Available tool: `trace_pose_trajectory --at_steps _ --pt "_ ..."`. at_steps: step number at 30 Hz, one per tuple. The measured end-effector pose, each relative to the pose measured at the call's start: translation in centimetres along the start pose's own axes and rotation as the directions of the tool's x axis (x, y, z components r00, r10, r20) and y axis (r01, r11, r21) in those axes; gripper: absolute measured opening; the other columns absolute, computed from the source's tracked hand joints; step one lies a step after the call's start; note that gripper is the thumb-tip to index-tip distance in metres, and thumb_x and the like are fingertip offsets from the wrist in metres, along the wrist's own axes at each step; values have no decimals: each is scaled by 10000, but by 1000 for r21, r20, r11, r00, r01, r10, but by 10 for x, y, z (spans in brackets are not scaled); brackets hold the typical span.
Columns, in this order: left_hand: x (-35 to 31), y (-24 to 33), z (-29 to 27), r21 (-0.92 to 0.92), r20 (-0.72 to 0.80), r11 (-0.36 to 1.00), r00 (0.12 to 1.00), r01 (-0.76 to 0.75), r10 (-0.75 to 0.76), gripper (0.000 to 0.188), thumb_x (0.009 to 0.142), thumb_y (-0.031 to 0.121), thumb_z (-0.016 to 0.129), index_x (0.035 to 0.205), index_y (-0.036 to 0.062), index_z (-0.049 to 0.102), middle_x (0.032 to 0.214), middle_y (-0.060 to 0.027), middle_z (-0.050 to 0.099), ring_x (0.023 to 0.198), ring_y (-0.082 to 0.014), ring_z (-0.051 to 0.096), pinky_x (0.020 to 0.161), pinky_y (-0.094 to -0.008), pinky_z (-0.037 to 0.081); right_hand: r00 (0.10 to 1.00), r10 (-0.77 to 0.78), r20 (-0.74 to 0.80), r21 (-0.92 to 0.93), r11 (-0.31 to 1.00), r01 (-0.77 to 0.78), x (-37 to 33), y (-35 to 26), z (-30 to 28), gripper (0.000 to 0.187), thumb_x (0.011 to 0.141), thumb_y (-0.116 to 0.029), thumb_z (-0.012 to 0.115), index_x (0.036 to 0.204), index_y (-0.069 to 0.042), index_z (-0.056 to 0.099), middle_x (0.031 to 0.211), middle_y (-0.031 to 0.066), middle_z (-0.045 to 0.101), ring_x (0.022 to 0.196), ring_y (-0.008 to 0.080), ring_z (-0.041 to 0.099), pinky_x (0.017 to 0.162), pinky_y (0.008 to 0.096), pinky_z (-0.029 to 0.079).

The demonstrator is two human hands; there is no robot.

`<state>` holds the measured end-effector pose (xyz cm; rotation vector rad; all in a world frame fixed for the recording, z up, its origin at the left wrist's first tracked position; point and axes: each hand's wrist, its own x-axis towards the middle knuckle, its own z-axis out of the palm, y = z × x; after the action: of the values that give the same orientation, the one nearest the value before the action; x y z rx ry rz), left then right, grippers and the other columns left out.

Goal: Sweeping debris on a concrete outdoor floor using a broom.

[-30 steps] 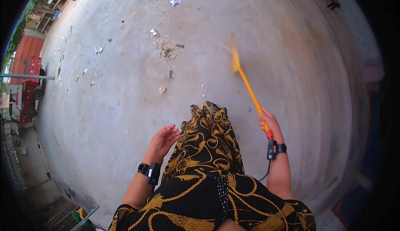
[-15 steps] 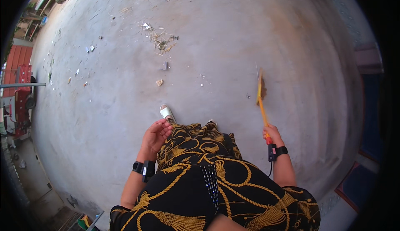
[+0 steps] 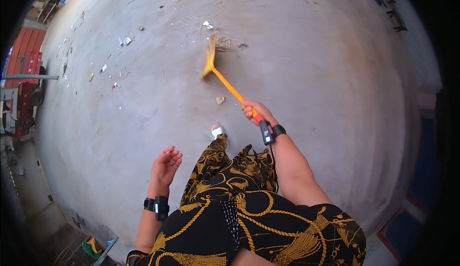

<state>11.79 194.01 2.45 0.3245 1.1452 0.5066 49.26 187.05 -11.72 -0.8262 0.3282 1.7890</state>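
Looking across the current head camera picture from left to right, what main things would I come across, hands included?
Red vehicle → the person's left hand, holding nothing → yellow broom head → the person's right hand, gripping the broom → dark bench-like object near the upper right.

Broom [image 3: 227,86]: orange handle, red near end, yellow bristle head; bristles blurred, finer condition unverifiable. Right hand [image 3: 258,111] closed around the grip, red section visible on its wrist side. Handle slants forward and leftward from that hand; bristle head farthest from it.
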Motion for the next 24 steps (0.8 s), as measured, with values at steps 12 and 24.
trace_pose_trajectory --at_steps 12,24 --pt "20 51 -33 -101 64 995 998 15 -9 204 861 74 482 1049 4 521 914 -128 615 868 -252 607 785 -340 499 938 -298 -179 -573 806 147 -79 17 81 621 851 -96 529 1401 -119 243 711 15 462 474 45 374 389 185 331" --pt "-17 3 -75 -1 146 982 972 188 -186 186 883 77 447 1035 -9 510 926 -125 595 860 -239 600 774 -332 499 747 -392 -537 -494 864 99 -221 139 -40 519 831 -58 520 1324 -98 362 664 23 457 460 68 410 381 197 352"
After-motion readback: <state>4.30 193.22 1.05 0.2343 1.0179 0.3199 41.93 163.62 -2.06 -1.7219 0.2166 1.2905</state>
